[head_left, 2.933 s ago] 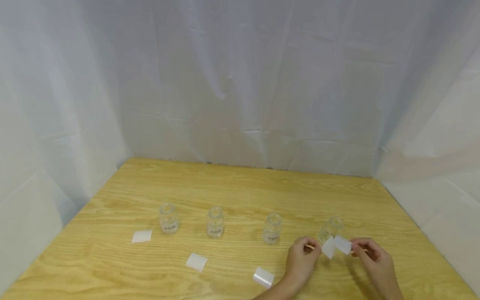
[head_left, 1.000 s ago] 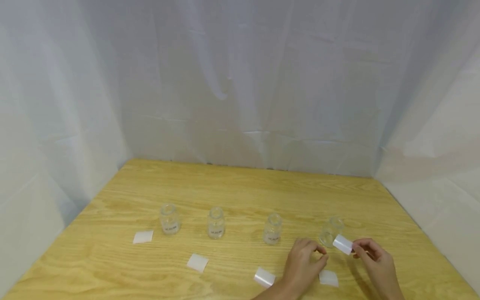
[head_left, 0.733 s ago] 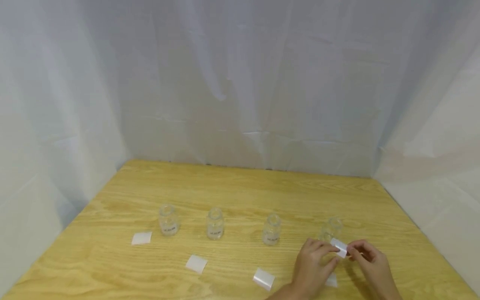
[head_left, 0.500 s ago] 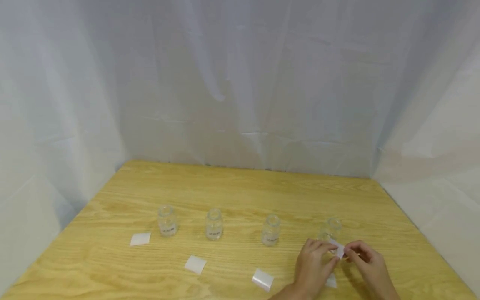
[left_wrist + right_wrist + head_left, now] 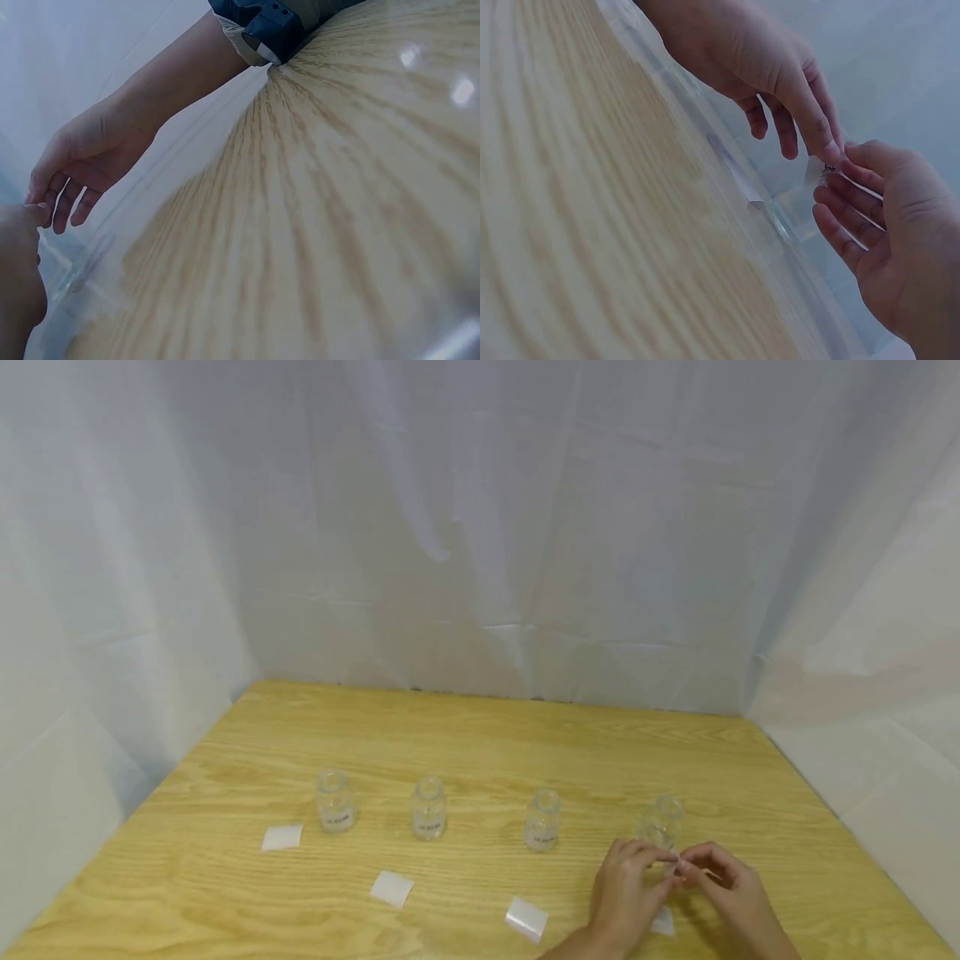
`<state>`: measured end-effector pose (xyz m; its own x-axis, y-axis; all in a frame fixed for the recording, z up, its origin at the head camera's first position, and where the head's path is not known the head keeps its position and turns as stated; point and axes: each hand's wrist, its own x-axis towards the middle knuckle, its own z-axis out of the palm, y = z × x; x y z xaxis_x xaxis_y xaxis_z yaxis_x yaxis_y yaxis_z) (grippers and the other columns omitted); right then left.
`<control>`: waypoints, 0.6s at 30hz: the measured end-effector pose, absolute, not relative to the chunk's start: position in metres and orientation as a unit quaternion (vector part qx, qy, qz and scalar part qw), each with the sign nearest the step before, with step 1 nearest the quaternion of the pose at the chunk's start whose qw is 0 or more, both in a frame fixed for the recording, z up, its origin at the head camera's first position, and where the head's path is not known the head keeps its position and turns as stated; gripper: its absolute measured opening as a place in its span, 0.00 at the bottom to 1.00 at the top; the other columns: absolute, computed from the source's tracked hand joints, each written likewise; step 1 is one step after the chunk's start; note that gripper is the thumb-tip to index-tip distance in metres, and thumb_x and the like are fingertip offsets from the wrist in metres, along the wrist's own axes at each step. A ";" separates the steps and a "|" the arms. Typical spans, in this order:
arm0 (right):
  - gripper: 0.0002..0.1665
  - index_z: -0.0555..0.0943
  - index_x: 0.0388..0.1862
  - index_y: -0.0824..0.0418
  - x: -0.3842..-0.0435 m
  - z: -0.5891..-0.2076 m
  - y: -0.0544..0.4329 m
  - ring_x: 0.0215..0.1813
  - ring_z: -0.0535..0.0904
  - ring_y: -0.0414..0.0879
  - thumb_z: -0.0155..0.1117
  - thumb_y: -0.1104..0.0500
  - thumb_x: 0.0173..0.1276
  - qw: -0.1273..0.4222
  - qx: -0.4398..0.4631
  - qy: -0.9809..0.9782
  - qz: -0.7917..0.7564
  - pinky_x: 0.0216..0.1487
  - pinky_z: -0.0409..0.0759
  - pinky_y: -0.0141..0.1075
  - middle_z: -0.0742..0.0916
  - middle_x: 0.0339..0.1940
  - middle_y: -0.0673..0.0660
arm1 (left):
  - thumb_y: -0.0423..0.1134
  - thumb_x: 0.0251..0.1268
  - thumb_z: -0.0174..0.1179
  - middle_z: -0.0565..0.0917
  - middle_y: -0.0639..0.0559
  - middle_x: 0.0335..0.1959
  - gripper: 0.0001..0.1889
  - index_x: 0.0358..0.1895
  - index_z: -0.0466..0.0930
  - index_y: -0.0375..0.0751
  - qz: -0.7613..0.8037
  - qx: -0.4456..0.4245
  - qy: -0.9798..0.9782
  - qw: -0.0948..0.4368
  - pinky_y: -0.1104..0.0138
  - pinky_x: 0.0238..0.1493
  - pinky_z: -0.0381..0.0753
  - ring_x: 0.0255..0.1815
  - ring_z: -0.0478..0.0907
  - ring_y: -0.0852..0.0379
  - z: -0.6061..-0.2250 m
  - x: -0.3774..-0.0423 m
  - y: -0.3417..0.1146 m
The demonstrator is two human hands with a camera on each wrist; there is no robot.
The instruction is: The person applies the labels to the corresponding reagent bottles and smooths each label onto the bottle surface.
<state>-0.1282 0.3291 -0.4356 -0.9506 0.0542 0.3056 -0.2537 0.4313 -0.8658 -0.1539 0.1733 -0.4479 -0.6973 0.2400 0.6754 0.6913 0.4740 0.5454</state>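
Note:
Both hands meet in front of the right-hand glass bottle point(image 5: 665, 817), which stands upright. My left hand point(image 5: 626, 889) and my right hand point(image 5: 731, 889) pinch a small white label point(image 5: 815, 172) between their fingertips. Dark print shows on that label in the right wrist view, while in the head view the fingers cover most of it. Below the hands a white paper piece point(image 5: 663, 921) lies on the table, partly hidden by the left hand. In the left wrist view the left hand point(image 5: 19, 274) touches the right hand's point(image 5: 97, 150) fingertips; the label is hidden there.
Several more clear bottles stand in a row to the left: one bottle point(image 5: 542, 820), another bottle point(image 5: 429, 810) and the leftmost bottle point(image 5: 335, 802), each with dark print low down. White paper pieces point(image 5: 527, 918) lie before them on the wooden table point(image 5: 465, 735). White sheeting point(image 5: 480, 527) surrounds it.
The left hand has laid a white paper piece on the table, then moved right to pinch the label. The right hand has shifted slightly left, and the label has turned nearly edge-on.

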 end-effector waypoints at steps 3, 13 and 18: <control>0.04 0.76 0.37 0.70 -0.128 -0.435 0.329 0.33 0.79 0.42 0.55 0.68 0.67 0.138 0.058 -0.835 0.530 0.34 0.79 0.34 0.82 0.31 0.54 | 0.44 0.53 0.67 0.79 0.65 0.34 0.08 0.36 0.85 0.51 -0.477 -0.268 -0.808 0.220 0.83 0.36 0.68 0.36 0.70 0.71 -0.447 -0.154 0.174; 0.11 0.74 0.42 0.77 -0.133 -0.438 0.336 0.37 0.78 0.36 0.53 0.67 0.69 0.169 0.034 -0.824 0.540 0.33 0.79 0.31 0.83 0.34 0.49 | 0.33 0.52 0.67 0.77 0.66 0.25 0.04 0.33 0.85 0.43 -0.659 -0.175 -0.730 0.052 0.78 0.25 0.72 0.26 0.70 0.71 -0.440 -0.155 0.176; 0.15 0.75 0.44 0.74 -0.133 -0.436 0.334 0.36 0.77 0.36 0.56 0.61 0.69 0.132 -0.021 -0.837 0.530 0.35 0.79 0.32 0.81 0.34 0.49 | 0.33 0.52 0.67 0.78 0.65 0.24 0.04 0.32 0.85 0.42 -0.659 -0.166 -0.732 0.047 0.78 0.24 0.71 0.25 0.70 0.71 -0.439 -0.156 0.177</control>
